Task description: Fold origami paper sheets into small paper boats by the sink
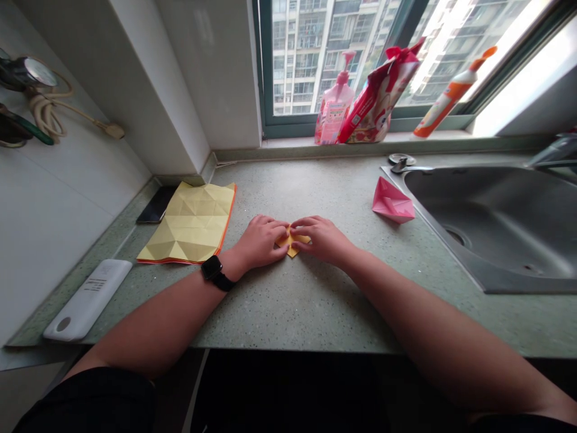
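A small folded yellow paper piece (293, 242) lies on the speckled green counter (315, 300), mostly covered by my two hands. My left hand (261, 242), with a black watch on its wrist, presses on the paper's left side with curled fingers. My right hand (321, 238) presses its right side, fingers bent down onto it. The fingertips of both hands nearly meet above the paper.
A stack of creased yellow and orange paper sheets (193, 222) lies at left, with a dark phone (156, 205) beside it and a white power bank (88, 299) nearer. A pink paper boat (391, 202) sits by the steel sink (496, 228). Soap bottles and a red bag (376, 99) stand on the windowsill.
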Motion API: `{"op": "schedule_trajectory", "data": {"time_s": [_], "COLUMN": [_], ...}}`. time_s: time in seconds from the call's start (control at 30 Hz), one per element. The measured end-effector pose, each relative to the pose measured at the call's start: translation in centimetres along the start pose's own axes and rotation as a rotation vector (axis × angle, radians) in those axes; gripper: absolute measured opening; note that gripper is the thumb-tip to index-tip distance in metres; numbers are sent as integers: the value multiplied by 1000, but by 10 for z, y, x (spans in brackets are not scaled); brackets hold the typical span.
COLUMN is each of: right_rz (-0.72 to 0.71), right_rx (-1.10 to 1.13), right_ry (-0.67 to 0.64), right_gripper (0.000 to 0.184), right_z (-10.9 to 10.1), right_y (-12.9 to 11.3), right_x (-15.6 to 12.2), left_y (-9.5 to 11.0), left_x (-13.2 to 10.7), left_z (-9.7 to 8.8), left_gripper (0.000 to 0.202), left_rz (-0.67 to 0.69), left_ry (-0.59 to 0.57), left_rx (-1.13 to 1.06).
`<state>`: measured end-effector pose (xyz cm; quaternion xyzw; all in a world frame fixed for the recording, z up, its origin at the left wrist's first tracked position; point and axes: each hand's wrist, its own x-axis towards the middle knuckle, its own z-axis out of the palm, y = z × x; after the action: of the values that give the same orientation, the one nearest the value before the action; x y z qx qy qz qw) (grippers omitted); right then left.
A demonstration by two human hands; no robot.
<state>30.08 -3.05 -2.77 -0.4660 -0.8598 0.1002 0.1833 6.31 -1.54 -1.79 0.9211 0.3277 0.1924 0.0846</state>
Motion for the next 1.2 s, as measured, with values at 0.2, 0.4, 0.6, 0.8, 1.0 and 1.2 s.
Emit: {"op": "schedule_trajectory", "data": {"time_s": [0.2, 0.4, 0.6, 0.8, 1.0, 1.2], "right_rz": [-25, -41, -90, -104, -12, 36], "right_rx": [-25, -32, 41, 99, 153, 136], "right_ry": [-25, -37, -32, -39, 30, 39], "right_gripper": [26, 28, 37, 43, 34, 34], "right_z": [-3, -5, -5, -6, -7, -8], "right_y": [1, 3, 12, 20, 29, 30], "right_x": [-4, -4, -5, -4, -1, -1], "left_y": [0, -6, -15, -23, -21, -11], "left_x": [-6, -8, -8, -9, -11, -10], "left_z": [-5, -7, -4, -2, -2, -4], "left_gripper": [29, 34, 24, 29, 31, 26], "left_rz": [-67, -102, -157, -171, -196, -188], "left_ry": [-74, -102, -106, -146, -150, -102], "left_rx": [40, -4, -50, -54, -48, -50]}}
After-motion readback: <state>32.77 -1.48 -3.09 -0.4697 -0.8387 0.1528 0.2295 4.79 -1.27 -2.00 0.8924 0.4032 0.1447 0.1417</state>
